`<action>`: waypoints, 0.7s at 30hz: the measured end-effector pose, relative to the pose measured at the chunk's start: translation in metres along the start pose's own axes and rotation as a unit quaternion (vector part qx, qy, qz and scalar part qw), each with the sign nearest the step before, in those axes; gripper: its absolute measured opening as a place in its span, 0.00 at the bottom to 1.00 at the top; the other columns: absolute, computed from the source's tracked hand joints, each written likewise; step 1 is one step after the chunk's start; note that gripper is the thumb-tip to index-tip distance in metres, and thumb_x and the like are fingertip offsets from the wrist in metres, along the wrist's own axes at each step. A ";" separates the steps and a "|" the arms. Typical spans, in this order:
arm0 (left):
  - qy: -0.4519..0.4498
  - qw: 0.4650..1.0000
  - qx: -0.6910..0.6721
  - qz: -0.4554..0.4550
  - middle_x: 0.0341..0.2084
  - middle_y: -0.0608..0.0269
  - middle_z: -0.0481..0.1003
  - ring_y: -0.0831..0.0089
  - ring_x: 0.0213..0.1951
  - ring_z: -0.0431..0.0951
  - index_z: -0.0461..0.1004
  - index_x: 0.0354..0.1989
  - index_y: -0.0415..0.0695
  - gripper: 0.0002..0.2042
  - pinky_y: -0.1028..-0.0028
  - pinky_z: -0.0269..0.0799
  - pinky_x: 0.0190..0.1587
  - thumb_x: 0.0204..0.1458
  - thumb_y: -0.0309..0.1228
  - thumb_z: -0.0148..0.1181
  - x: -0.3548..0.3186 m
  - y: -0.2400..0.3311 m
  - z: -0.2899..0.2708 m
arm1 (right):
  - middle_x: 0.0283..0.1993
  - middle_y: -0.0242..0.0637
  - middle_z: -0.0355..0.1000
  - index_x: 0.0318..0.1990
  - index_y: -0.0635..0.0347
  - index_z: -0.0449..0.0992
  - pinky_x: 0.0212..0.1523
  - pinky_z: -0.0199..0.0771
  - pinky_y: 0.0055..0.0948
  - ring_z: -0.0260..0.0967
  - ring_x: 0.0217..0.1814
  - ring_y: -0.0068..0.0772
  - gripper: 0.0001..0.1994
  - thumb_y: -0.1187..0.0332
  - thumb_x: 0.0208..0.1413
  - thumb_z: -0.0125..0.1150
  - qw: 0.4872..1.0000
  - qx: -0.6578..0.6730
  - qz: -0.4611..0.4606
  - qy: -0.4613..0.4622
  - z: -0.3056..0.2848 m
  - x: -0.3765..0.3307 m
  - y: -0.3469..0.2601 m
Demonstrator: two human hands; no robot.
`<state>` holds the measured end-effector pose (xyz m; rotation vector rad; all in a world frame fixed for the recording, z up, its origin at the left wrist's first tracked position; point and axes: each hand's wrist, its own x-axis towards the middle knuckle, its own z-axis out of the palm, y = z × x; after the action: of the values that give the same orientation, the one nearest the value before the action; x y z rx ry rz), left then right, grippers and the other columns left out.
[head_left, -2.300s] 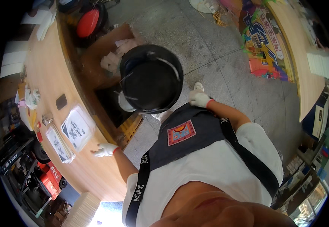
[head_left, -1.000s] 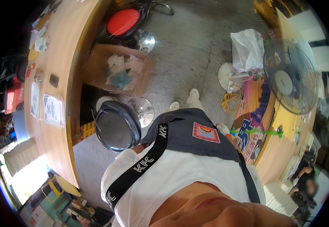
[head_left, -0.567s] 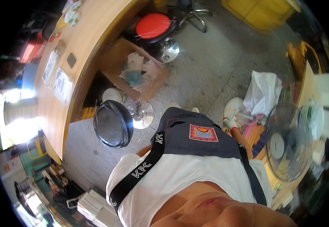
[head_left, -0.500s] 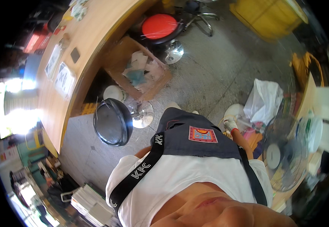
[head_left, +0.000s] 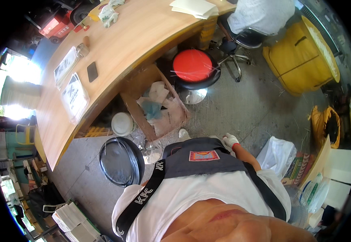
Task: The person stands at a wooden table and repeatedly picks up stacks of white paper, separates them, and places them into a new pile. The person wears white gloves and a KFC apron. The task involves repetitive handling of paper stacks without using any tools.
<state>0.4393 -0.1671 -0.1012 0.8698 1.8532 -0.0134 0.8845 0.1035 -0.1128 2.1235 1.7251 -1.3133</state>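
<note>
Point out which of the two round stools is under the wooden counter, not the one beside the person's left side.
It is the red-topped stool, tucked partly under the wooden counter beside the open cardboard box. The black-seated stool stands out on the floor by the person's left side.

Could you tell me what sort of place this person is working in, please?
Probably a small workshop or packing room. A long wooden workbench carries papers and gloves, an open cardboard box of scraps sits on the bare concrete floor, and a red stool stands beside the bench.
</note>
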 end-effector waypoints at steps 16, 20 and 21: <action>0.295 0.911 -0.288 -0.032 0.15 0.62 0.71 0.75 0.18 0.71 0.74 0.29 0.40 0.08 0.74 0.65 0.20 0.47 0.28 0.49 0.066 0.171 -0.151 | 0.34 0.47 0.72 0.35 0.56 0.69 0.41 0.67 0.39 0.69 0.38 0.50 0.12 0.58 0.53 0.51 0.951 0.102 -0.164 0.240 -0.168 0.215 -0.236; 0.348 0.842 -0.392 0.127 0.22 0.67 0.72 0.81 0.19 0.66 0.73 0.37 0.39 0.09 0.79 0.63 0.22 0.51 0.25 0.47 0.123 0.268 -0.203 | 0.35 0.47 0.72 0.40 0.58 0.71 0.42 0.66 0.35 0.69 0.38 0.44 0.19 0.50 0.56 0.48 0.912 0.124 -0.214 0.328 -0.295 0.307 -0.297; 0.325 0.827 -0.424 0.177 0.24 0.68 0.72 0.82 0.20 0.67 0.73 0.38 0.39 0.09 0.81 0.62 0.22 0.52 0.25 0.47 0.155 0.285 -0.212 | 0.36 0.48 0.72 0.42 0.59 0.71 0.43 0.66 0.35 0.69 0.40 0.43 0.22 0.47 0.57 0.46 0.896 0.132 -0.237 0.352 -0.328 0.344 -0.306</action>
<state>0.4012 0.2105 -0.0244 0.5700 1.9480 1.3911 0.7992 0.6527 -0.0104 2.6704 2.6089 -0.9401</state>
